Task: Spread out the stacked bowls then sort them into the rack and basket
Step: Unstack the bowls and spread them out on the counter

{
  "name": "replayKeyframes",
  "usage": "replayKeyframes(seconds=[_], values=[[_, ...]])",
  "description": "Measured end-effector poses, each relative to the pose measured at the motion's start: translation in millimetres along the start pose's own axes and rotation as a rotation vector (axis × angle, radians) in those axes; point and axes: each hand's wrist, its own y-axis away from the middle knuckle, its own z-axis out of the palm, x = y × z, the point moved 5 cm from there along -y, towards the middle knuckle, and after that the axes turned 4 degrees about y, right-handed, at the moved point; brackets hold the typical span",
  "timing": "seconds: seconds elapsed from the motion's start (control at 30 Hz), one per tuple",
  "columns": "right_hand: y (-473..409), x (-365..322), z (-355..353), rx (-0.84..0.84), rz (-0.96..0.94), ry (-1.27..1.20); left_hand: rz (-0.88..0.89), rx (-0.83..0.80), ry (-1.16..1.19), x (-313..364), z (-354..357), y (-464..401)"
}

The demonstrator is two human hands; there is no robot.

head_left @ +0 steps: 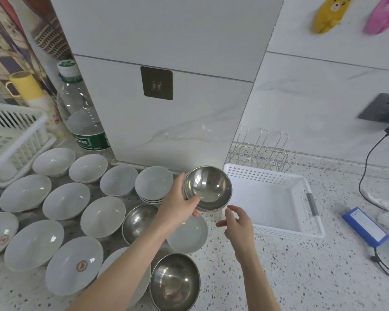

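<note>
Steel bowls (208, 188), seemingly a nested few, are sitting tilted at frame centre as my left hand (180, 205) is gripping their near rim, thumb inside. My right hand (237, 223), fingers loosely spread and holding nothing, is hovering just below them, nearer the white basket (310, 227) lying to their right.

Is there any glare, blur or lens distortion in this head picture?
Head view: bright glare spots sit inside the held steel bowls in the left hand; the wall socket and hanging toys at the right edge look smeared; the wide lens bends the wall tile lines.
</note>
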Motion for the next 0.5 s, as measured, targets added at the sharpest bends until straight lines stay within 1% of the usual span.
replayKeyframes(seconds=[0.1, 0.27, 0.37, 0.5], values=[[-9, -6, 4, -0.04, 0.006, -0.006, -0.019, 0.036, 0.086, 1, -16, 4], [-20, -20, 16, -0.098, 0.001, 0.005, -0.093, 0.168, 0.305, -11, -56, 21], [-24, -21, 21, -0.101, -0.017, 0.052, -0.144, 0.258, 0.358, -25, -73, 31], [-26, -26, 29, -0.133, -0.06, 0.093, -0.196, 0.294, 0.398, -43, -81, 44]])
